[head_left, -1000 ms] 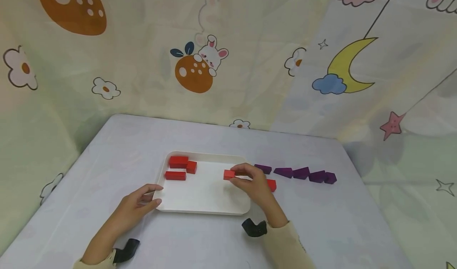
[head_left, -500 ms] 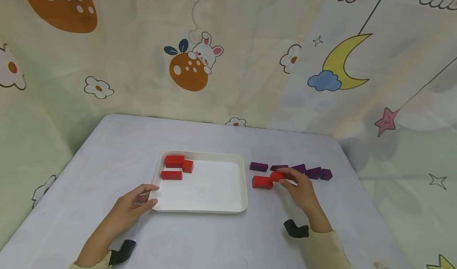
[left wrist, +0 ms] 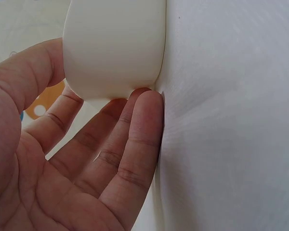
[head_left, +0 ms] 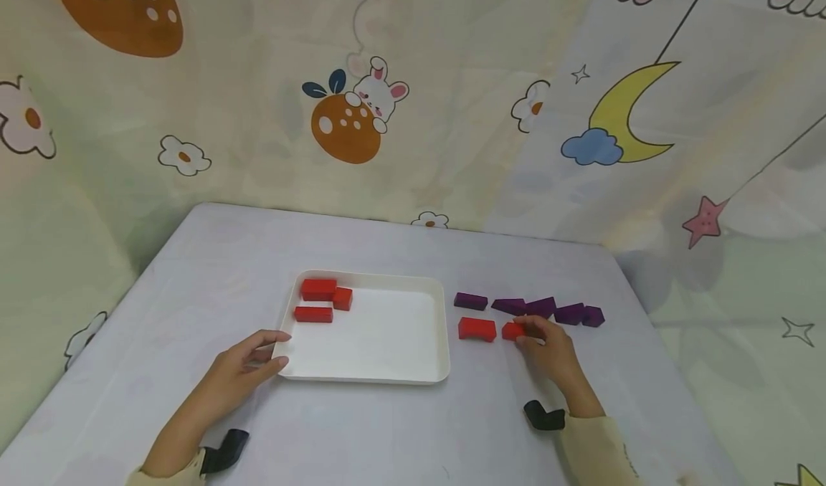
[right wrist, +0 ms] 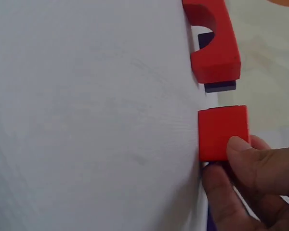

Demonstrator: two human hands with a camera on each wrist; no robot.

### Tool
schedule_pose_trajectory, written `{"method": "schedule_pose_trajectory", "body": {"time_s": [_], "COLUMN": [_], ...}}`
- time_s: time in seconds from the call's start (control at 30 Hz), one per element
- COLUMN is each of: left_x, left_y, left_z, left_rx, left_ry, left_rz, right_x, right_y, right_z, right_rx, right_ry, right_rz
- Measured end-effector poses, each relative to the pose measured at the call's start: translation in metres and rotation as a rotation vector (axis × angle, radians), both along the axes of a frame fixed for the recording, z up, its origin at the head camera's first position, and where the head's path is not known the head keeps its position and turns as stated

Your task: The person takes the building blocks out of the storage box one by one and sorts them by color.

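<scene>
My right hand [head_left: 548, 346] pinches a small red cube-like block [head_left: 513, 331] between thumb and fingers, low at the table to the right of the tray. In the right wrist view, the thumb lies on the face of the block [right wrist: 221, 132]. Just left of it, a small gap away, sits a red arch block [head_left: 477, 330] with a rounded cut-out. At the left side of the white tray [head_left: 361, 381], my left hand [head_left: 235, 371] holds the rim near the front corner. The left wrist view shows several fingers [left wrist: 144, 120] against the tray's outer wall [left wrist: 115, 43].
Three red blocks, one a long bar [head_left: 313, 315], lie in the tray's back left corner. Several purple blocks [head_left: 540, 307] form a row behind the red ones on the right. A patterned cloth [head_left: 258, 113] hangs behind the white-covered table [head_left: 361, 432].
My right hand has carried the small red block from above the tray's right part out to the right, down beside the arch block. The left hand stays at the tray.
</scene>
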State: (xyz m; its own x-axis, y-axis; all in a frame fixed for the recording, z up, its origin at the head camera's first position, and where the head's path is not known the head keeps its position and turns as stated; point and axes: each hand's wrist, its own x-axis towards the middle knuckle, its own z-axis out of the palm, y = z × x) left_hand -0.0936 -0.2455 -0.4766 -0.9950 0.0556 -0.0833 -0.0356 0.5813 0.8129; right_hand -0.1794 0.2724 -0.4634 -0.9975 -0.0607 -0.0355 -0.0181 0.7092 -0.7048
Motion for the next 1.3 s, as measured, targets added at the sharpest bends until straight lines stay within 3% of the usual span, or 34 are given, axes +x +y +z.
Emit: {"method": "schedule_pose_trajectory", "body": {"time_s": [0.23,0.43,0.67,0.9,1.3], "left_x": [0.0,0.0,0.0,0.0,0.002], "left_y": [0.001,0.001,0.001,0.001,0.002], "left_z": [0.001,0.001,0.0,0.0,0.002], "left_rx": [-0.008,-0.008,0.014,0.006,0.003], "left_ry": [0.006,0.005,0.007,-0.006,-0.014], "left_rz": [0.002,0.007,0.006,0.011,0.017], "right_x": [0.001,-0.015,-0.046,-0.06,-0.067], "right_y": [-0.011,-0.051,-0.113,-0.166,-0.243], "right_z": [0.028,0.045,0.037,0.03,0.009], "right_rx": [0.027,-0.064,-0.211,-0.294,-0.326], "right_ry": [0.1,0.169,0.106,0.011,-0.174], "right_rz": [-0.01,0.031,0.173,0.311,0.344]}}
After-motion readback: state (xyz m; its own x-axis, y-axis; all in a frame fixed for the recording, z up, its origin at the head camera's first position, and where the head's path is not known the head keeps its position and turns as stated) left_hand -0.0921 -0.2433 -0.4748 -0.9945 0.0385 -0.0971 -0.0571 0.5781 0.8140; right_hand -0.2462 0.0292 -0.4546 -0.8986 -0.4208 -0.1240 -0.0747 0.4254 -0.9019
